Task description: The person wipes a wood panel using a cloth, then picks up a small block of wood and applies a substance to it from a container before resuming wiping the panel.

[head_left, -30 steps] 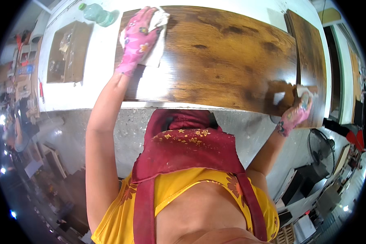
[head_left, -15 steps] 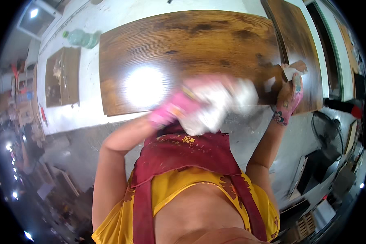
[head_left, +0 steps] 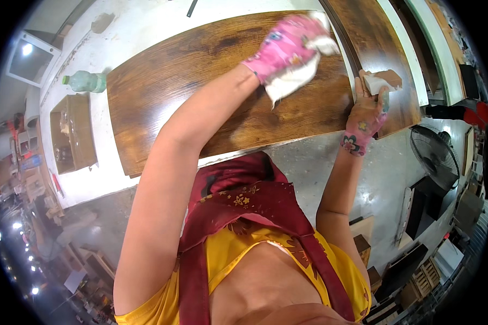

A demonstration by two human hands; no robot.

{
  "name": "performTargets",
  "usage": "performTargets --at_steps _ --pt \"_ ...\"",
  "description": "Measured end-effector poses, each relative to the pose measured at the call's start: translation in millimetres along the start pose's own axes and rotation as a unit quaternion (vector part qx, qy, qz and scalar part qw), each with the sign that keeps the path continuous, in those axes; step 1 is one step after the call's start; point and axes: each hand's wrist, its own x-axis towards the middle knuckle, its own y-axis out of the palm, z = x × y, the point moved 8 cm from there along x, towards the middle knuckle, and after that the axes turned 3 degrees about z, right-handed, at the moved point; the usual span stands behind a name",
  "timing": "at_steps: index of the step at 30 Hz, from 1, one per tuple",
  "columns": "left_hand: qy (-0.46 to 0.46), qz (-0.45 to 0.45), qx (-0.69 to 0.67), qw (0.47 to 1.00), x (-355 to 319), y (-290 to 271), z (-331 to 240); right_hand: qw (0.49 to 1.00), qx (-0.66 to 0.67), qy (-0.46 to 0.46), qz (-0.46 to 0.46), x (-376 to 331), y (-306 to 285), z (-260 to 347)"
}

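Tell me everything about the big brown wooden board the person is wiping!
The big brown wooden board is a long glossy rectangle with dark grain streaks, lying flat on a white workbench. The left hand, in a pink glove, presses a white cloth on it; the right hand rests at its right end.

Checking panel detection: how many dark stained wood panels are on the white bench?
2. A large wood panel lies across the bench under the left hand with its white cloth. A second panel is at its right end, by the right hand. Others may lie out of frame.
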Motion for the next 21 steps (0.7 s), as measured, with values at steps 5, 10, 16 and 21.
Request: performTargets --at_steps 5,10,16,21 --pt "0.119 0.141 -0.308 0.933 -50.4 47.9 -78.4 0.998 0.067 -0.009 -0.019 9.4 -20.4 -2.7" --pt "0.154 0.117 -0.367 0.91 -125.5 -2.4 -100.4 0.897 -0.436 -0.067 0.021 -12.7 -2.4 12.6" --pt "-0.122 -0.155 0.028 0.98 -151.0 -102.0 -2.4 0.962 -0.096 0.074 0.243 7.2 29.5 6.0" --pt "-0.16 -0.154 0.124 0.967 -164.0 -98.6 -10.9 0.835 -0.297 0.071 0.458 -86.7 205.2 -14.2"
